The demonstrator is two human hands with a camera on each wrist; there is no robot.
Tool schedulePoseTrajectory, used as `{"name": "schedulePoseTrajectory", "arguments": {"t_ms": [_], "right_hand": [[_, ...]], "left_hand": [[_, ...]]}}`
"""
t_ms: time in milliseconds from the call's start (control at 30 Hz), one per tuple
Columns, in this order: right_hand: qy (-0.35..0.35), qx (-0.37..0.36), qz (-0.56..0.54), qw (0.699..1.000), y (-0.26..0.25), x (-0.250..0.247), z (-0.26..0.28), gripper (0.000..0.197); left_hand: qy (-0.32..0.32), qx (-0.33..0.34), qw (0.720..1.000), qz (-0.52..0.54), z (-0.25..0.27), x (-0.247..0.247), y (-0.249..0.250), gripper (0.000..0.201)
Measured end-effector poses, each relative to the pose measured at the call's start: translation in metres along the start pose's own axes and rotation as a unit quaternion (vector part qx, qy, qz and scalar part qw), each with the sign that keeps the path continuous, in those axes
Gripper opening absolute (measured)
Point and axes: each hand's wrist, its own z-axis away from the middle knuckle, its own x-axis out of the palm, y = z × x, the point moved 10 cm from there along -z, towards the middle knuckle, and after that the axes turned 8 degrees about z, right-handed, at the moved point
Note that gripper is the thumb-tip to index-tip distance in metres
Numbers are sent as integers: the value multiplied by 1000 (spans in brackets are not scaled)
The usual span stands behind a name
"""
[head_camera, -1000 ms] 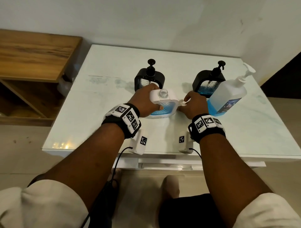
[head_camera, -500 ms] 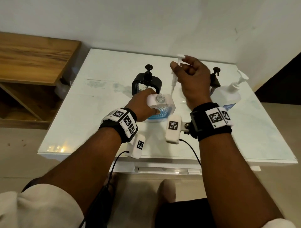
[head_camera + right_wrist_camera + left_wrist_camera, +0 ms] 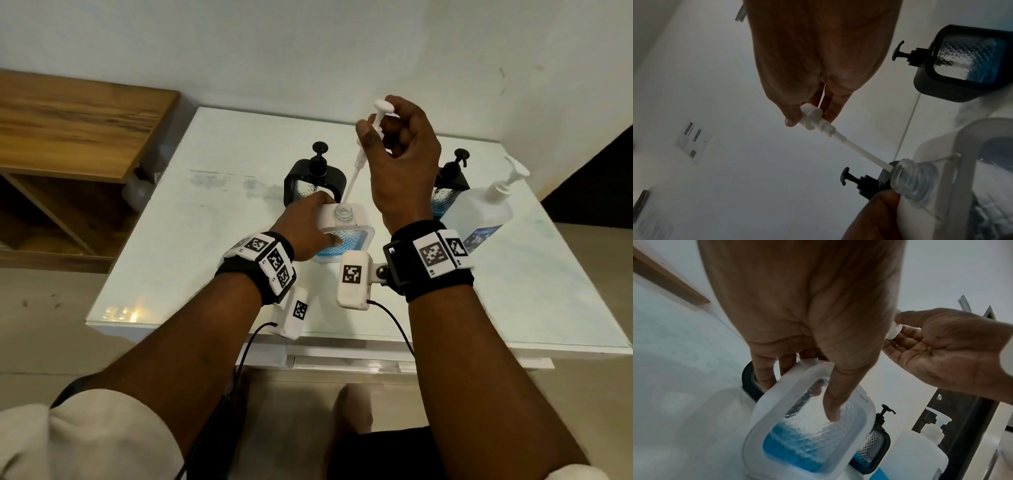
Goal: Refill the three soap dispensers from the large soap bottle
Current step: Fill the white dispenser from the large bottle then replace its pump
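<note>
Opening: white dispenser (image 3: pixel 346 233) near-centre on table (image 3: pixel 191 260), part-filled blue, neck bare.
Right hand (image 3: pixel 400 161): pinching white pump (image 3: pixel 368 137), tube tip at the neck.
Left hand (image 3: pixel 305 226): grasping dispenser body.
Remaining: large soap bottle (image 3: pixel 479 216) far right, pouring not yet begun; both black dispensers (image 3: pixel 315 178) capped.

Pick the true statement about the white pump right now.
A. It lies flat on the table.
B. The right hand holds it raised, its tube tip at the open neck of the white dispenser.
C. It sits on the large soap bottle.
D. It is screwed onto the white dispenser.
B: the right hand pinches the white pump aloft, its tube slanting down to the open neck of the white dispenser, which the left hand holds.
</note>
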Motion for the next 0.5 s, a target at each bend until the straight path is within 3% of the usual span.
{"name": "schedulePoseTrajectory", "arguments": {"t_ms": [267,500], "right_hand": [[3,25,10,1000,9,-9,-1,41],[-32,0,48,998,9,-5,9,41]], "left_hand": [[-1,1,1000,-1,-1,1,-3,57],[4,13,1000,8,-1,0,-2,54]]}}
